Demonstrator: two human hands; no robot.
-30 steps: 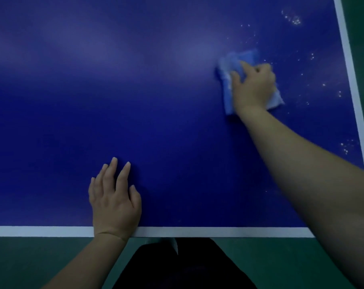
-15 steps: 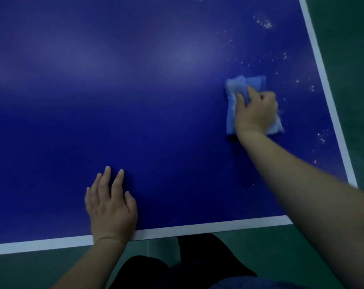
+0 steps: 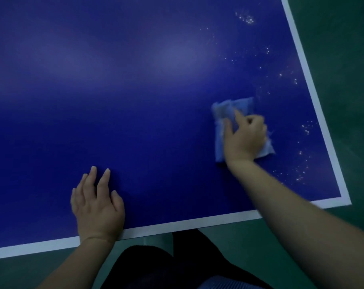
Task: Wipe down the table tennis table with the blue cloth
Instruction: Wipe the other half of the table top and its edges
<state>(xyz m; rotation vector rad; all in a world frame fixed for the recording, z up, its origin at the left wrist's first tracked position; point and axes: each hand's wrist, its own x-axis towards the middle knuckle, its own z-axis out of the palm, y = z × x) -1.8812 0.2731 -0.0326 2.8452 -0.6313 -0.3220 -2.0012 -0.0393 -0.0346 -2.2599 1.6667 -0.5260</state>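
The dark blue table tennis table (image 3: pixel 147 126) fills most of the head view, edged by a white line along its near and right sides. A folded light blue cloth (image 3: pixel 233 107) lies on it toward the right. My right hand (image 3: pixel 244 138) covers the cloth and presses it down, index finger stretched forward, the other fingers curled into the fabric. My left hand (image 3: pixel 96 203) rests flat on the table near the front edge, fingers spread and straight. White specks (image 3: pixel 302 172) dot the surface right of the cloth and toward the far right corner.
The table's near right corner (image 3: pixel 347 200) shows its white border. Green floor (image 3: pixel 343 59) lies beyond the right edge and below the front edge. My dark trousers (image 3: pixel 177 261) stand against the front edge.
My right hand has dragged the cloth toward me along the table. The view has tilted, bringing the near right corner into sight. My left hand has stayed flat in place.
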